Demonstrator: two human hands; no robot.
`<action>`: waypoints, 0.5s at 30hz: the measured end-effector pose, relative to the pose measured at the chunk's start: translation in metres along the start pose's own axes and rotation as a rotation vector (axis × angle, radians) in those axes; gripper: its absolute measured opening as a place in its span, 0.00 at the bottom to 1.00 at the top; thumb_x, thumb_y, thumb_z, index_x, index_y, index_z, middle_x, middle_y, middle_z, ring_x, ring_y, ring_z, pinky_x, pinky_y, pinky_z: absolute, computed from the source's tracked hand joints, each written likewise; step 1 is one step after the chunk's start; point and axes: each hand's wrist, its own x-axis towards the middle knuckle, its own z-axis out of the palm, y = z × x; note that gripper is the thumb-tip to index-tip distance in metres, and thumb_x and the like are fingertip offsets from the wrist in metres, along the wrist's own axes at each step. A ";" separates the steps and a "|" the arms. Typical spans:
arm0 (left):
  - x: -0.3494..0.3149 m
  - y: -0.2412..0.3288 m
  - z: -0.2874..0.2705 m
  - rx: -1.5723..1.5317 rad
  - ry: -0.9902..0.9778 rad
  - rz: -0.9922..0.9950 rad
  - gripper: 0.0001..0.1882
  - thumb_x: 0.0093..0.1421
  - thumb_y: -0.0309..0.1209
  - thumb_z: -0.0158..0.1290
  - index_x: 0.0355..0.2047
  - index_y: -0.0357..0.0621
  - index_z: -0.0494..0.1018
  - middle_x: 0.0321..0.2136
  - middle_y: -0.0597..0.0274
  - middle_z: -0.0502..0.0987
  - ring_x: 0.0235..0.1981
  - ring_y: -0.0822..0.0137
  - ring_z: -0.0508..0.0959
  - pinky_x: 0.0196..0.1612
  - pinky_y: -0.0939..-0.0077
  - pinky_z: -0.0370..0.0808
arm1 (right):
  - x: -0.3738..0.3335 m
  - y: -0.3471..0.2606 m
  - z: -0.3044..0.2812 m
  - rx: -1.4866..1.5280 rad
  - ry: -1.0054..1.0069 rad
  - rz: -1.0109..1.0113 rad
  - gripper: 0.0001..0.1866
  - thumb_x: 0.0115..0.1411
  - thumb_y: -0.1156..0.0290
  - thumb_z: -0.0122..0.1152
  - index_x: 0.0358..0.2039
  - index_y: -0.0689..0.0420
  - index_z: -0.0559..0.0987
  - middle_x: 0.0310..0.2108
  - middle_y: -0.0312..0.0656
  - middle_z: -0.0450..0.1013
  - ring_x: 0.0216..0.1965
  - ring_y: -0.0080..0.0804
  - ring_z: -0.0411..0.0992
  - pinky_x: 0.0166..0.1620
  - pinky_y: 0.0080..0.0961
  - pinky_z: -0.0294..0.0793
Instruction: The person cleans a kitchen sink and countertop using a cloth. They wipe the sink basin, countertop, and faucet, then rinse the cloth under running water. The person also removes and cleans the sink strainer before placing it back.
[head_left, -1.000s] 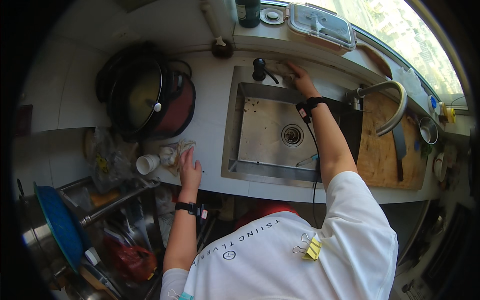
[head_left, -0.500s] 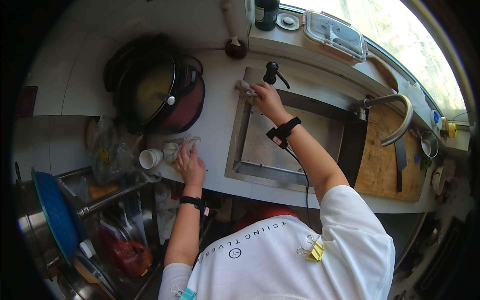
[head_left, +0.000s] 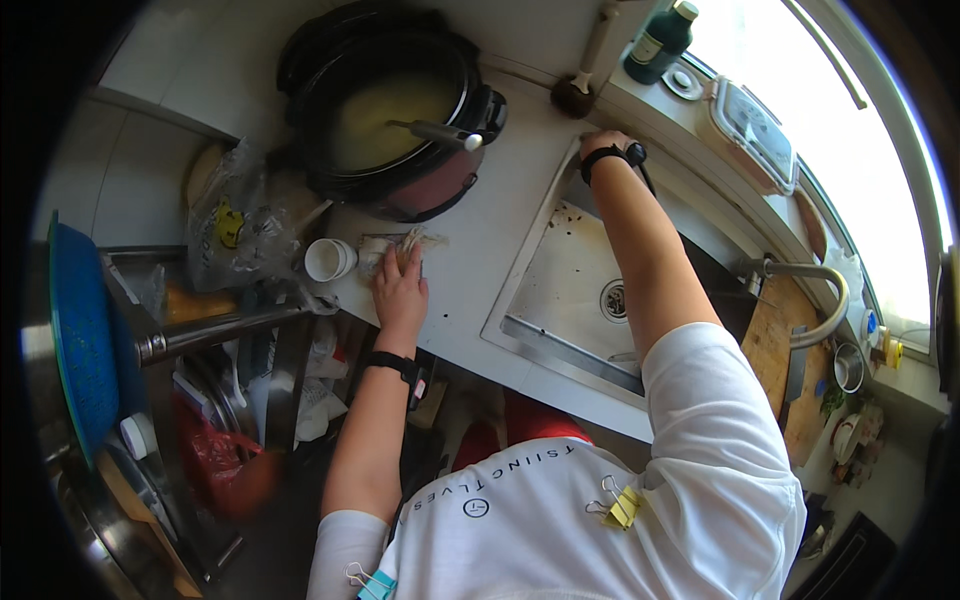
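Left fingers (head_left: pixel 413 258) extended and slightly spread, lying on top of the cloth, not closed round it. Right fingers: bent over the far-left corner of the sink (head_left: pixel 560 285), hidden behind the wrist; can't tell if they grip anything.

Left hand (head_left: pixel 402 297) rests on the counter (head_left: pixel 465 300), the crumpled pale cloth (head_left: pixel 430 241) partly under its fingertips. Cloth looks light, limp, maybe damp; nothing to break. Best hold: bunch the loose folds past the fingertips, or press flat and slide.

Right hand (head_left: pixel 608 143) close to a black fitting (head_left: pixel 637 154), probably a soap pump, which crowds that corner.

Around: white cups (head_left: pixel 330 260) just left of the cloth, light, easily knocked. Big cooker (head_left: pixel 430 192) beyond it, open, pale liquid inside, ladle (head_left: pixel 437 132) handle jutting toward the sink; likely heavy, blocks reaching further out. Clear plastic bag (head_left: pixel 262 240) left of the cups. Brush (head_left: pixel 575 97) behind the corner. Dark bits (head_left: pixel 566 215) in the sink.
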 end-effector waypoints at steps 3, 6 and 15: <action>0.002 -0.002 -0.002 -0.004 0.017 -0.003 0.35 0.52 0.33 0.60 0.61 0.63 0.62 0.61 0.49 0.59 0.58 0.45 0.62 0.59 0.54 0.63 | 0.025 -0.018 0.019 0.408 0.230 0.160 0.19 0.63 0.62 0.48 0.52 0.50 0.77 0.54 0.43 0.72 0.53 0.41 0.72 0.47 0.49 0.73; 0.004 -0.004 -0.005 -0.045 0.069 -0.005 0.32 0.51 0.34 0.61 0.58 0.61 0.66 0.57 0.53 0.64 0.55 0.46 0.65 0.57 0.55 0.65 | 0.033 -0.052 0.043 0.377 0.637 0.085 0.17 0.59 0.67 0.49 0.46 0.55 0.79 0.47 0.43 0.74 0.46 0.50 0.74 0.39 0.45 0.76; 0.004 -0.004 -0.004 -0.083 0.111 -0.065 0.31 0.48 0.34 0.62 0.54 0.58 0.68 0.54 0.54 0.67 0.53 0.47 0.67 0.53 0.58 0.68 | -0.071 -0.126 0.075 0.529 0.994 -0.507 0.21 0.55 0.71 0.50 0.51 0.44 0.75 0.57 0.37 0.66 0.58 0.46 0.64 0.57 0.35 0.69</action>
